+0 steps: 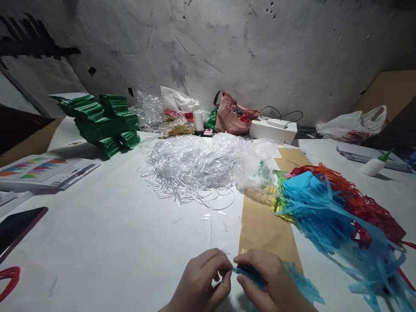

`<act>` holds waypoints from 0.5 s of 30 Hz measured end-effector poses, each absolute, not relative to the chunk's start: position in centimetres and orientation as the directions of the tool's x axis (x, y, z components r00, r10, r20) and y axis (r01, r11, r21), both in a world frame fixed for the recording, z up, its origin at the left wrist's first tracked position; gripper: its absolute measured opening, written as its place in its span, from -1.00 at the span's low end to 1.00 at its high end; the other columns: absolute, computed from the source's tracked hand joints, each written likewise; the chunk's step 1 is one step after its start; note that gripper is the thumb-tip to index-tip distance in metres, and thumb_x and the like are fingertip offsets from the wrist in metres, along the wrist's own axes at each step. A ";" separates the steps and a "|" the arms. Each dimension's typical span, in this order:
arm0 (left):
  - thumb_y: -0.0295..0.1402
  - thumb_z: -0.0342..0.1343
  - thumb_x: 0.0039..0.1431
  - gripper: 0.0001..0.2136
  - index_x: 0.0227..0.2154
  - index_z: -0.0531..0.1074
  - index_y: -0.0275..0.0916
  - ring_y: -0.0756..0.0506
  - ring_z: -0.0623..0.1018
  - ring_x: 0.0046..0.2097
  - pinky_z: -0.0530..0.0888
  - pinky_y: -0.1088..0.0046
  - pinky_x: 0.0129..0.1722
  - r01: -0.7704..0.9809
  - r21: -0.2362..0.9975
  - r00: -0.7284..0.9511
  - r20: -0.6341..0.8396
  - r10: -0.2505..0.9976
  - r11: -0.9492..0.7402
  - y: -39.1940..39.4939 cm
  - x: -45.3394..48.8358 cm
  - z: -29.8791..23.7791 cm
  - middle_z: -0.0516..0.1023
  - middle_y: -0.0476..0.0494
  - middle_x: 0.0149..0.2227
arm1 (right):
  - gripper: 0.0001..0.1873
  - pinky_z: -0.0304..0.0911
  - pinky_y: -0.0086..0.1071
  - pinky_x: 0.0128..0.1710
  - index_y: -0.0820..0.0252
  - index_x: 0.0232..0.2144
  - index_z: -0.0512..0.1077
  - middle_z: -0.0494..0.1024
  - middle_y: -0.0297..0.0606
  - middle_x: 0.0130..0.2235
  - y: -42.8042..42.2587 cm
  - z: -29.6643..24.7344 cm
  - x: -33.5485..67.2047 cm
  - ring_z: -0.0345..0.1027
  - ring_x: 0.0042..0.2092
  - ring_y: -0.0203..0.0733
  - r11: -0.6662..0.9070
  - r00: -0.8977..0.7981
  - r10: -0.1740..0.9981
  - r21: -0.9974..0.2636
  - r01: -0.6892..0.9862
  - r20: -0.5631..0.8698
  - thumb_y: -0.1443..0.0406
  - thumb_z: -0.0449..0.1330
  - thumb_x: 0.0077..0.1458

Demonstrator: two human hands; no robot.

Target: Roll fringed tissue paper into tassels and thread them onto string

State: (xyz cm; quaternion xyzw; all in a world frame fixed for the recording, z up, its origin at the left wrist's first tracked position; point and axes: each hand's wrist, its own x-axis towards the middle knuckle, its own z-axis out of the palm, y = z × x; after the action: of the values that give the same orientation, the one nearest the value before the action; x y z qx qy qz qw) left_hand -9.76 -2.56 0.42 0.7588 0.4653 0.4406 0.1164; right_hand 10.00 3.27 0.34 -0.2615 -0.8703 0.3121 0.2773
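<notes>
My left hand (201, 281) and my right hand (268, 281) meet at the table's near edge, both pinched on a small bundle of blue paper strips (250, 274). The fringed ends of that bundle (303, 286) spread out to the right of my right hand. A large heap of blue paper strips (320, 212) lies further right, overlapping red and orange strips (360, 201). Yellow and green strips (279, 197) peek out at the heap's left side.
A brown paper sheet (264, 225) lies under the strips on the white table cover (113, 234). A pile of thin white strings (191, 167) sits mid-table. Stacked green paper (104, 119), a glue bottle (375, 164), a white box (273, 130), bags, a dark tablet (17, 227).
</notes>
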 end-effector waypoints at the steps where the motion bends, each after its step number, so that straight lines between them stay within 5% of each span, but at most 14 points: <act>1: -0.61 -0.01 0.18 -0.83 -0.35 0.34 -0.19 0.03 0.43 -0.49 0.35 0.60 -0.55 0.610 0.574 0.181 0.571 0.801 -0.547 -2.6 -9.7 0.3 0.44 -0.01 -0.48 | -0.75 0.32 -0.42 -0.18 0.10 -0.03 0.45 0.65 -0.22 -0.16 3.3 0.3 9.9 0.55 -0.17 -0.16 0.687 -0.718 0.607 -0.680 0.257 0.342 0.31 0.19 0.22; 6: -0.64 -0.02 0.15 -0.81 -0.37 0.30 -0.17 0.03 0.42 -0.49 0.36 0.58 -0.53 0.646 0.515 0.186 0.610 0.770 -0.564 -2.5 -9.4 -0.3 0.40 0.02 -0.50 | -0.83 0.26 -0.44 -0.33 0.14 -0.17 0.45 0.65 -0.27 -0.31 3.2 -0.3 9.1 0.55 -0.31 -0.21 0.774 -0.715 0.528 -0.605 0.184 0.458 0.36 0.05 0.31; 15: -0.63 -0.03 0.10 -0.81 -0.42 0.30 -0.17 0.03 0.44 -0.50 0.40 0.60 -0.54 0.689 0.576 0.048 0.570 0.820 -0.441 -2.4 -10.0 0.8 0.41 0.04 -0.50 | -0.89 0.14 -0.45 -0.44 0.15 -0.37 0.39 0.51 -0.33 -0.46 3.5 0.8 9.4 0.39 -0.44 -0.28 0.738 -0.654 0.629 -0.585 0.335 0.419 0.37 0.08 0.17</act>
State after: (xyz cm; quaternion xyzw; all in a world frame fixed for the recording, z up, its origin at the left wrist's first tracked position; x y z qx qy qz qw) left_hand -9.96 -2.35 0.77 0.7201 0.5238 0.4491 0.0732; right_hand 9.39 3.48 0.81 -0.2745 -0.8784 0.2356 0.3123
